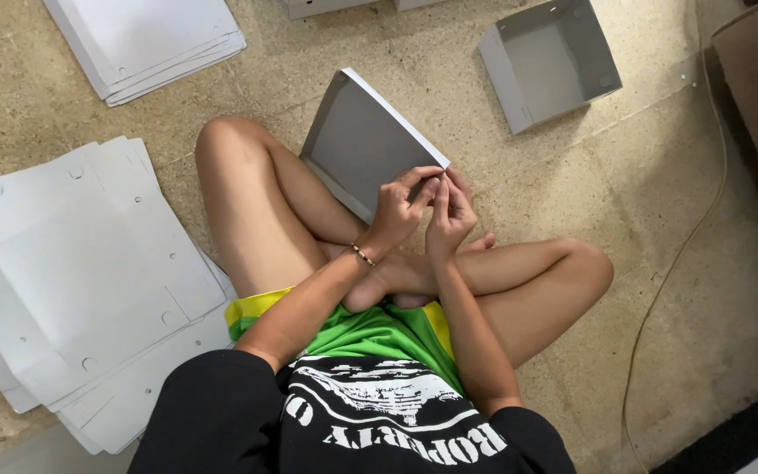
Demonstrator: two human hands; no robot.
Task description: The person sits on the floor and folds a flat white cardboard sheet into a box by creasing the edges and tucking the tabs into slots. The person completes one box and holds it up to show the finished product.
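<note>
I sit cross-legged on the floor with a partly folded grey cardboard box propped over my legs. My left hand, with a thin bracelet at the wrist, grips the box's near corner with the fingers curled over its edge. My right hand presses against the same corner from the right, fingers pinched on the flap. The two hands touch each other at that corner.
A spread pile of flat white box blanks lies on the floor at my left. Another stack of blanks sits at the top left. A finished open grey box stands at the upper right. A thin cord runs along the right.
</note>
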